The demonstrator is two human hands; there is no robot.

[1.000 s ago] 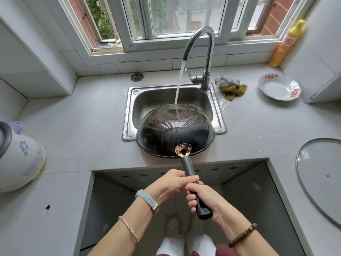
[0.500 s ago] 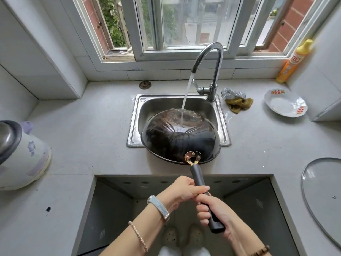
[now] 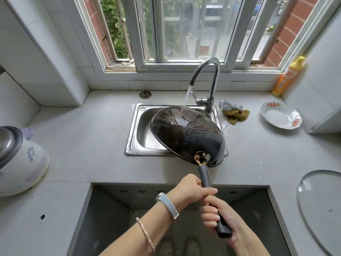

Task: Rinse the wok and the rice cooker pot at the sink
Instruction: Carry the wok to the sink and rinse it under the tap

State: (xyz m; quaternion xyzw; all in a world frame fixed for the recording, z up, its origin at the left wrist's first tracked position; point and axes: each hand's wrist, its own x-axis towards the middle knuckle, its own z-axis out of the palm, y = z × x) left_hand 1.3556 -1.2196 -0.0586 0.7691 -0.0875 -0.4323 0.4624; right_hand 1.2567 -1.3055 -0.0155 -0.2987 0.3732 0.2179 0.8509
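A black wok [image 3: 186, 133] hangs upside down over the steel sink [image 3: 142, 133], tilted with its left rim lower. Water from the tap [image 3: 206, 80] runs onto its far edge. My left hand [image 3: 190, 191] grips the upper part of the dark handle [image 3: 204, 178]. My right hand [image 3: 219, 218] grips the handle's lower end. A white rice cooker [image 3: 20, 159] stands at the left edge of the counter, its metal pot rim just showing.
A scourer and yellow cloth [image 3: 234, 112] lie right of the tap. A white plate [image 3: 280, 117] and an orange detergent bottle [image 3: 287, 76] stand at the back right. A glass lid [image 3: 321, 204] rests at the right. An open recess [image 3: 177, 218] gapes below the counter's front.
The wok has rolled from level to tilted, its left rim dropping and its right side rising. My view has moved closer and lower toward the counter. Both hands keep their grip.
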